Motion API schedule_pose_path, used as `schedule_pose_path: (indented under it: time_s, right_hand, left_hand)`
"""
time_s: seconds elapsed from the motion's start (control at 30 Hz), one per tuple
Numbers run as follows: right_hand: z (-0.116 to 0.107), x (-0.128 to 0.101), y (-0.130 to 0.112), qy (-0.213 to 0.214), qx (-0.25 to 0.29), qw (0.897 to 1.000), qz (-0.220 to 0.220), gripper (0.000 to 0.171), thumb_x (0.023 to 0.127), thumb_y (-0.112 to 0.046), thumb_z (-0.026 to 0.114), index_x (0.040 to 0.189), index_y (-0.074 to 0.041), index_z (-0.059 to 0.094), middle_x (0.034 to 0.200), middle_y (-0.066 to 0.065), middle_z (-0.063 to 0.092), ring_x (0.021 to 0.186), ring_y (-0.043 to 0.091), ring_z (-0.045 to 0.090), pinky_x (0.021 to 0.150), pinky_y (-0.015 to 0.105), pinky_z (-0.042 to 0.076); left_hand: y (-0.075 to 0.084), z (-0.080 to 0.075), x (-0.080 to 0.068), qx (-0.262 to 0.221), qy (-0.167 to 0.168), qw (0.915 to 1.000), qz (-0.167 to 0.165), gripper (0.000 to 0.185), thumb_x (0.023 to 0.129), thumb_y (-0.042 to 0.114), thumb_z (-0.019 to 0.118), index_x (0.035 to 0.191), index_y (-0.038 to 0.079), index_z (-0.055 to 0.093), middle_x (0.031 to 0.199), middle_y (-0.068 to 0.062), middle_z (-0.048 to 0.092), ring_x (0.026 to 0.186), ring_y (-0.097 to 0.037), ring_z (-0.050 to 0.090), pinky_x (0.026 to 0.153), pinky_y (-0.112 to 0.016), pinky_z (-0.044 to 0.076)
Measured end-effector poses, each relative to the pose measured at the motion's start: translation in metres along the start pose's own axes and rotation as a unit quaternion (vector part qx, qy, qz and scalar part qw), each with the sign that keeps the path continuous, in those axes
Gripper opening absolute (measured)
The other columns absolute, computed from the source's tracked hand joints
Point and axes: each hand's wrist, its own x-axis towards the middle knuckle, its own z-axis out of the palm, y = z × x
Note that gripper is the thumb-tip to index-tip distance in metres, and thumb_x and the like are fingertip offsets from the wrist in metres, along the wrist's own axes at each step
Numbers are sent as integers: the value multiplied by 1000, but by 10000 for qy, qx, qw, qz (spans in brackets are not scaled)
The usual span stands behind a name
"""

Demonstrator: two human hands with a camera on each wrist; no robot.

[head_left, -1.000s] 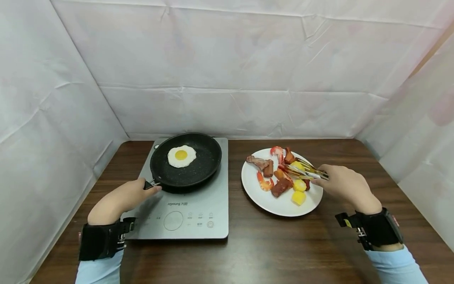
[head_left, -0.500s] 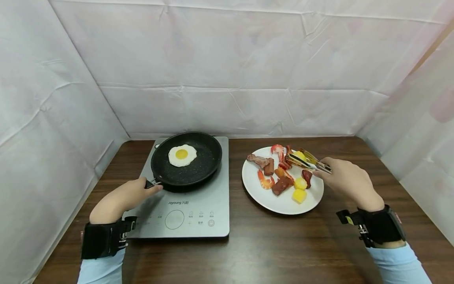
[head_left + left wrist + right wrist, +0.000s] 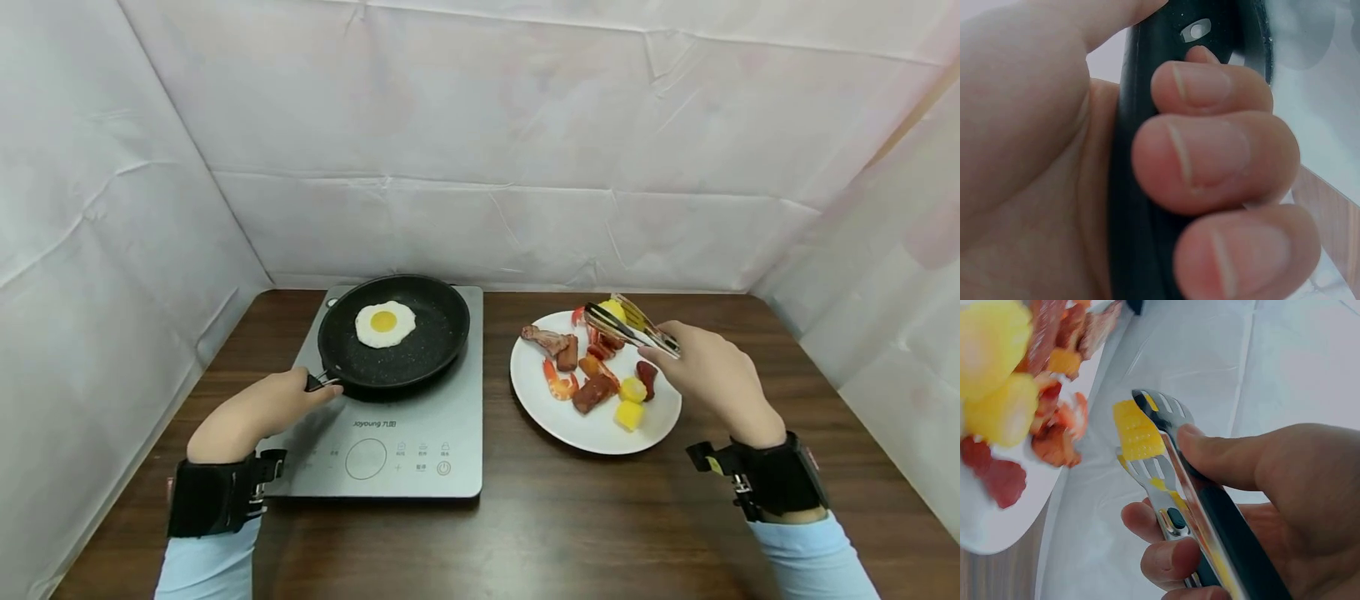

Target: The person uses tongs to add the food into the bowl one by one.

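Observation:
My left hand [image 3: 255,412] grips the black handle [image 3: 1132,187] of a frying pan [image 3: 435,337], its fingers curled round it in the left wrist view. A fried egg [image 3: 384,323] lies in the pan, left of centre. With my right hand [image 3: 712,379] I hold metal tongs [image 3: 1200,506] that have fork-like tips and dark grip panels. Pinched between those tips is a yellow piece of corn [image 3: 1138,430], raised over the far side of a white plate [image 3: 555,421]. Shrimp [image 3: 561,383], chunks of meat [image 3: 592,393] and other corn pieces [image 3: 629,415] lie on that plate.
Under the pan is a silver induction cooker [image 3: 461,417] with its control panel toward me. The brown wooden table [image 3: 562,525] carries both cooker and plate. White cloth walls [image 3: 480,125] stand behind and on both sides.
The tongs in my right hand have risen from the food with the corn between their tips, shifting slightly left and away from me. My left hand stays on the pan handle.

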Motion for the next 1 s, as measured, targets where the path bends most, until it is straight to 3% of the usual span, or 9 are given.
schedule_pose_path:
  time_s: [0.17, 0.3, 0.4, 0.6, 0.83, 1.0]
  right_hand:
    - [0, 6, -19, -28, 102, 9999, -58, 62, 101, -51, 57, 142, -4, 55, 124, 26, 68, 101, 42, 68, 70, 54, 53]
    - [1, 11, -39, 27, 253, 9994, -216, 58, 101, -48, 59, 142, -7, 55, 113, 21, 73, 83, 33, 70, 61, 44, 51]
    - [3, 14, -55, 131, 303, 9988, -370, 57, 101, -48, 59, 141, -8, 57, 115, 21, 73, 82, 31, 69, 60, 42, 51]
    - [8, 24, -93, 234, 453, 9965, -660, 54, 100, -47, 61, 138, -9, 60, 121, 16, 72, 99, 33, 69, 74, 49, 53]
    - [19, 36, -129, 442, 718, 9918, -958, 39, 98, -48, 64, 123, -17, 66, 85, 0, 72, 73, 19, 64, 61, 35, 44]
    - [27, 42, -153, 555, 825, 9883, -1153, 38, 98, -47, 64, 124, -19, 66, 94, 0, 70, 76, 20, 61, 59, 33, 41]
  left_hand:
    - [1, -1, 1, 10, -5, 10000, -1, 83, 107, 52, 40, 134, -26, 38, 132, -44, 53, 117, -51, 61, 90, -57, 53]
    - [2, 0, 2, -23, -29, 10000, 8, 83, 107, 52, 39, 136, -26, 37, 134, -45, 51, 118, -51, 60, 91, -57, 53]
    - [1, 1, 1, -81, -39, 10000, 18, 82, 107, 52, 40, 135, -25, 39, 134, -44, 52, 115, -47, 62, 89, -56, 54]
    - [0, 5, 1, -100, -44, 9999, -21, 83, 106, 53, 40, 135, -25, 38, 135, -44, 52, 116, -48, 62, 89, -56, 53]
    - [1, 4, 3, -63, -27, 10000, 19, 84, 107, 52, 39, 136, -27, 36, 133, -46, 52, 117, -51, 61, 91, -57, 53]
    - [2, 4, 3, -50, -21, 10000, 11, 84, 108, 51, 39, 136, -27, 35, 135, -46, 50, 118, -51, 60, 91, -57, 53]
